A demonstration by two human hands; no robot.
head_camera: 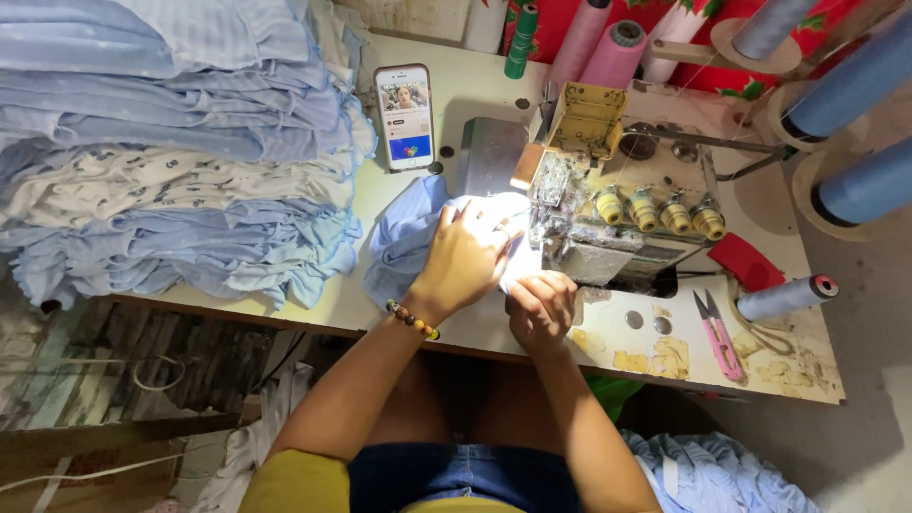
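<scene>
Right hand (541, 309), left hand (465, 258) (flat) on blue cloth (404, 237)

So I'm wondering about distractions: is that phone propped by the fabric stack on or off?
On. The phone stands upright on the table, its screen lit with a picture and coloured panels.

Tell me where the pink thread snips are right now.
In the head view, the pink thread snips lie on the worn table to the right of the right hand, just left of the grey-blue thread spool lying on its side.
</scene>
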